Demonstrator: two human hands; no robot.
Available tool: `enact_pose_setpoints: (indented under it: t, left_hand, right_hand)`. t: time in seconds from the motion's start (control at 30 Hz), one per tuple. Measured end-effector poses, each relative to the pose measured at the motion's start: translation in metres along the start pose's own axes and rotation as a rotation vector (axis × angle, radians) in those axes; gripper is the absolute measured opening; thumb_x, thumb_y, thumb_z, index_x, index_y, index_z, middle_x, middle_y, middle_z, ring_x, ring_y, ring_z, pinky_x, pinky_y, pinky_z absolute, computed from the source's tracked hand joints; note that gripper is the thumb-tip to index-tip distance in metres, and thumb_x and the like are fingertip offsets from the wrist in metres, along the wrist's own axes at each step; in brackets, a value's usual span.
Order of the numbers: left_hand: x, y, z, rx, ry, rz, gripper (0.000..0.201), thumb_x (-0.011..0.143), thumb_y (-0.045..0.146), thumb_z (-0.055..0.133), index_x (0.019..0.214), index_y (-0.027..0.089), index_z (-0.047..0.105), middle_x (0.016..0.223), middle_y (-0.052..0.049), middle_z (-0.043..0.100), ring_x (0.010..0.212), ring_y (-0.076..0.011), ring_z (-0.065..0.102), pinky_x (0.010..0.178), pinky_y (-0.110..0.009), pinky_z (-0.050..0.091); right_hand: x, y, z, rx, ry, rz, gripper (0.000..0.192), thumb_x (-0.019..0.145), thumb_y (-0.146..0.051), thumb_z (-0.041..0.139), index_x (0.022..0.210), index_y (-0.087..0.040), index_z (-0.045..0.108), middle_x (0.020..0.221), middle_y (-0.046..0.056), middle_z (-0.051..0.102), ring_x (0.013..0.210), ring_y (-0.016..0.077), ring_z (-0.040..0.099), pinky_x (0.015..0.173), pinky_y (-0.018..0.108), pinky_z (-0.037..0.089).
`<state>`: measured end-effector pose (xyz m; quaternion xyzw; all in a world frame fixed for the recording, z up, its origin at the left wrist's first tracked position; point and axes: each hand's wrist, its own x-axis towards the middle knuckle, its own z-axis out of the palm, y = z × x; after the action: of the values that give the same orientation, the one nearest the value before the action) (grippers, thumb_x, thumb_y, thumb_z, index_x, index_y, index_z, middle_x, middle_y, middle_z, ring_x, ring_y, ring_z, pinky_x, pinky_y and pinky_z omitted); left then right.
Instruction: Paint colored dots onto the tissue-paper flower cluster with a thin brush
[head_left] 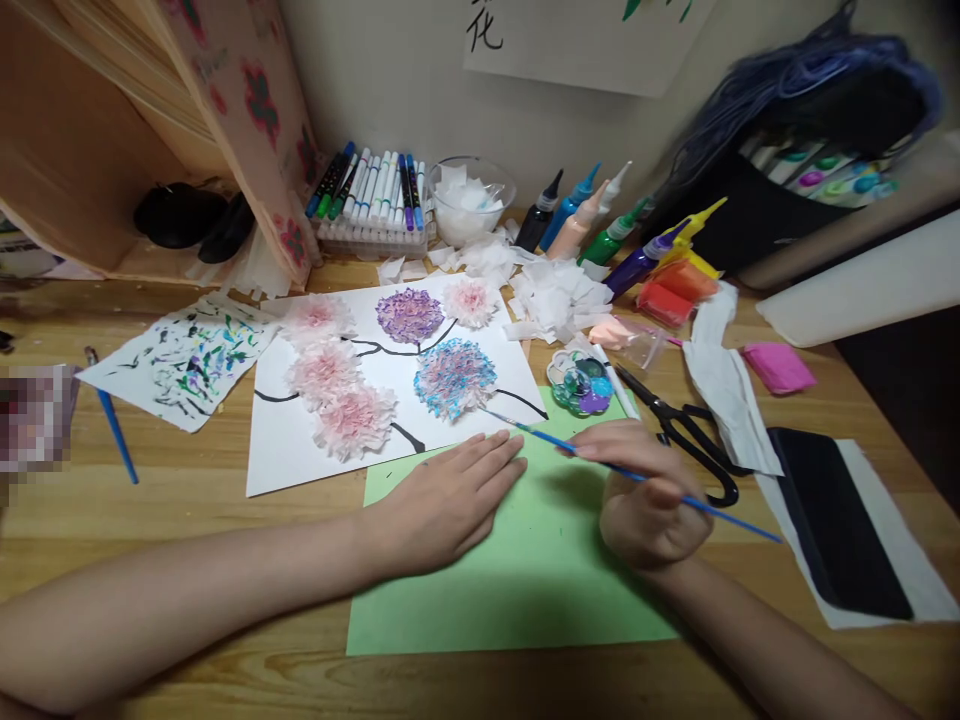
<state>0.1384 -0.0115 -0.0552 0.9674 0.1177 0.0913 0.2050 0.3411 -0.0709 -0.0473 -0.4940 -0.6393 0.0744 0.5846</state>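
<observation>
Here the right hand (pixel 649 505) grips a thin blue paintbrush (pixel 637 477) between the fingers, and the bristle end points to about ten o'clock, where it touches, or almost touches, the blue tissue flower (pixel 454 377) on the white sheet (pixel 300 455). The left hand (pixel 450 495) holds nothing; it lies flat with straight fingers, partly on the lower edge of the white sheet and partly on the green paper (pixel 525 590) under both hands.

On the white sheet I count six paper flowers: four pink, one purple (pixel 409 314) and the blue one, and black branch lines join them. All six look coloured already, so I judge the picture is nearly complete; perhaps only small touches on the blue flower remain. The green paper is almost bare.

At twelve o'clock from the right hand sits a small round palette (pixel 579 385) with wet colours, just beside the white sheet. At two o'clock lie black scissors (pixel 686 435) on the wooden table (pixel 187 500). Further at twelve o'clock are loose white tissue pieces (pixel 555 300), a clear bowl (pixel 471 198) with more tissue, a row of paint bottles (pixel 600 225) and a box of markers (pixel 373 195). At nine o'clock from the left hand lies a test paper (pixel 184 360) full of colour strokes, and near it a second blue brush (pixel 112 420). At three o'clock is a black pad (pixel 836 520) on white paper.
</observation>
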Motion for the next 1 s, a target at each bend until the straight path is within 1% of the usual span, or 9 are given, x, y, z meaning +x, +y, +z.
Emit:
enact_pose_setpoints:
  t: [0.07,0.13,0.23,0.37,0.57,0.63,0.73,0.83,1.0]
  left_hand:
    - [-0.001,-0.001,0.0,0.011,-0.005,0.007,0.045,0.094,0.013,0.04,0.138,0.002,0.044,0.148,-0.022,0.043,0.137,-0.0325,0.042,0.112,-0.046,0.04]
    - [-0.002,-0.001,0.0,0.027,-0.002,0.011,0.046,0.093,0.011,0.039,0.139,0.003,0.044,0.149,-0.021,0.042,0.137,-0.0321,0.043,0.111,-0.046,0.041]
    - [-0.003,-0.002,0.001,0.057,0.018,0.018,0.048,0.093,0.01,0.038,0.14,0.005,0.043,0.149,-0.019,0.042,0.137,-0.03,0.043,0.11,-0.045,0.042]
    - [-0.004,-0.004,0.002,0.087,0.043,0.029,0.05,0.093,0.008,0.039,0.142,0.007,0.04,0.149,-0.017,0.043,0.139,-0.0277,0.041,0.111,-0.044,0.041]
    - [-0.004,-0.005,0.002,0.125,0.061,0.039,0.051,0.093,0.007,0.039,0.143,0.008,0.041,0.15,-0.014,0.043,0.14,-0.0257,0.04,0.112,-0.043,0.041]
    - [-0.004,-0.004,0.001,0.137,0.057,0.043,0.05,0.092,0.007,0.039,0.142,0.008,0.042,0.15,-0.014,0.043,0.14,-0.0262,0.039,0.111,-0.044,0.042]
    - [-0.003,-0.005,0.001,0.138,0.054,0.039,0.05,0.092,0.006,0.038,0.142,0.008,0.042,0.151,-0.014,0.042,0.14,-0.0258,0.039,0.111,-0.043,0.042]
    - [-0.002,-0.005,0.002,0.121,0.056,0.03,0.05,0.092,0.007,0.039,0.142,0.009,0.042,0.15,-0.014,0.043,0.14,-0.025,0.039,0.112,-0.042,0.041]
    - [-0.002,-0.003,0.001,0.077,0.034,0.013,0.051,0.093,0.009,0.04,0.144,0.011,0.039,0.15,-0.015,0.044,0.14,-0.0255,0.039,0.112,-0.043,0.04]
  right_hand:
    - [0.007,0.008,-0.009,0.081,0.232,0.051,0.037,0.098,-0.039,0.037,0.088,-0.022,0.068,0.074,0.004,0.066,0.07,0.0196,0.065,0.058,0.033,0.05]
    - [0.016,0.02,-0.024,0.067,0.432,0.067,0.033,0.098,-0.035,0.038,0.085,-0.02,0.065,0.072,0.002,0.062,0.066,0.0182,0.064,0.052,0.031,0.048]
    - [0.022,0.039,-0.05,-0.126,0.521,0.011,0.036,0.097,-0.037,0.039,0.072,-0.02,0.059,0.061,0.0,0.054,0.057,0.0164,0.058,0.048,0.029,0.041]
    - [0.018,0.053,-0.071,-0.273,0.489,-0.011,0.04,0.098,-0.037,0.038,0.066,-0.022,0.056,0.057,0.0,0.054,0.057,0.0167,0.056,0.059,0.033,0.042]
    - [0.011,0.058,-0.07,-0.338,0.251,0.05,0.038,0.098,-0.032,0.036,0.07,-0.021,0.058,0.064,0.002,0.059,0.064,0.0165,0.056,0.061,0.033,0.042]
    - [0.01,0.058,-0.07,-0.341,0.243,0.072,0.038,0.098,-0.032,0.035,0.07,-0.02,0.058,0.065,0.002,0.059,0.064,0.0164,0.056,0.06,0.032,0.042]
    - [0.01,0.058,-0.071,-0.335,0.288,0.09,0.038,0.099,-0.033,0.035,0.071,-0.02,0.057,0.065,0.002,0.059,0.063,0.0158,0.055,0.058,0.031,0.041]
    - [0.01,0.058,-0.073,-0.347,0.24,0.124,0.038,0.099,-0.032,0.035,0.071,-0.02,0.058,0.066,0.001,0.059,0.063,0.015,0.055,0.06,0.03,0.041]
    - [0.009,0.058,-0.074,-0.389,0.224,0.06,0.037,0.098,-0.031,0.036,0.072,-0.02,0.059,0.066,0.002,0.06,0.066,0.0163,0.055,0.063,0.032,0.042]
